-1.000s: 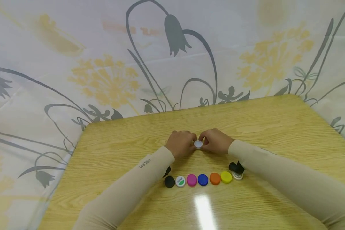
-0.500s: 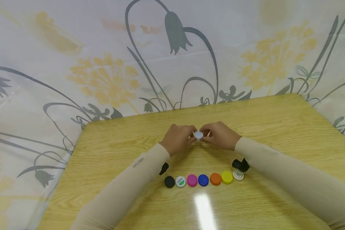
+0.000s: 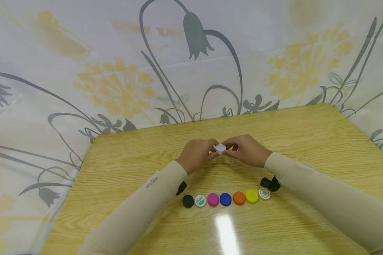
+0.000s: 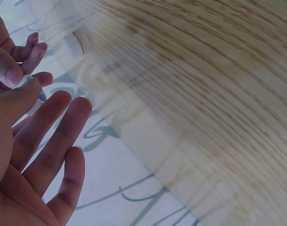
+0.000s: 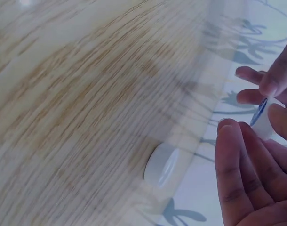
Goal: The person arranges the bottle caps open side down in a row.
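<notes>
Between the fingertips of both hands is a small white bottle cap (image 3: pixel 220 148), held just above the wooden table. My left hand (image 3: pixel 197 153) pinches its left side and my right hand (image 3: pixel 249 150) pinches the right. From the right wrist, the held cap (image 5: pixel 263 117) shows blue marking on its lower face. A second white cap (image 5: pixel 161 165) lies on the table below the hands; the head view does not show it separately. In the left wrist view, the other left fingers (image 4: pixel 56 150) extend past the pinch.
A row of caps lies nearer me: black (image 3: pixel 188 201), white-and-green (image 3: pixel 200 201), pink (image 3: pixel 213 199), blue (image 3: pixel 225 199), orange (image 3: pixel 239 198), yellow (image 3: pixel 251 196) and a white printed one (image 3: pixel 264 193). Behind the table (image 3: pixel 153 226) hangs flower-patterned cloth (image 3: pixel 166 81).
Both hands have moved a little farther from me with the white cap, then stayed nearly still. My right forearm has shifted slightly right, uncovering the white printed cap.
</notes>
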